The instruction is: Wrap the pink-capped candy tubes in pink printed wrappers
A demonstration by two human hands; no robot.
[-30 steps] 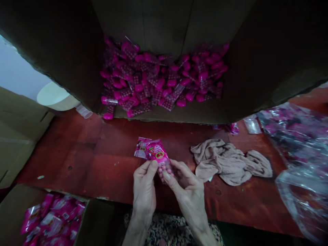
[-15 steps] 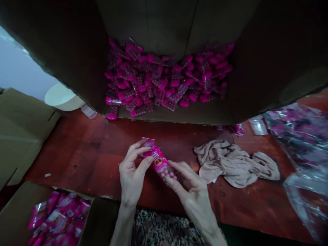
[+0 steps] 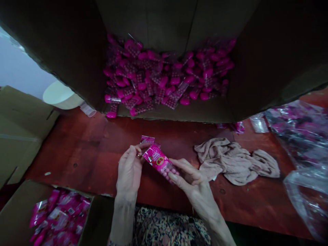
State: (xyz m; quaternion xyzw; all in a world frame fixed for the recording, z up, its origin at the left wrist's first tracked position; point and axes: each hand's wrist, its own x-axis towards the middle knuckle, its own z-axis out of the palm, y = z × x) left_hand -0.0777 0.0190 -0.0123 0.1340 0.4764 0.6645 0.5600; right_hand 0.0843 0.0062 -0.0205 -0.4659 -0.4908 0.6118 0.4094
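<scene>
A pink printed packet of small pink candy balls (image 3: pixel 159 161) is held over the red table between both hands. My left hand (image 3: pixel 130 171) pinches its upper left end, fingers curled. Its lower end, where the balls show through clear film, sits between the thumb and fingers of my right hand (image 3: pixel 189 178). A second pink packet (image 3: pixel 147 139) lies flat on the table just behind the left fingertips.
A big cardboard box (image 3: pixel 64 61) lies on its side at the back with several pink candy tubes (image 3: pixel 164 78) spilling out. A beige cloth (image 3: pixel 235 162) lies right of my hands. Lower left, an open carton (image 3: pixel 15 212) holds finished pink packets (image 3: pixel 61 213). Clear plastic bags (image 3: pixel 302 150) pile at the right.
My left hand shifted from the packet's middle to its upper end, fingers curling in. The packet turned flatter and more diagonal. My right hand stayed on the lower end.
</scene>
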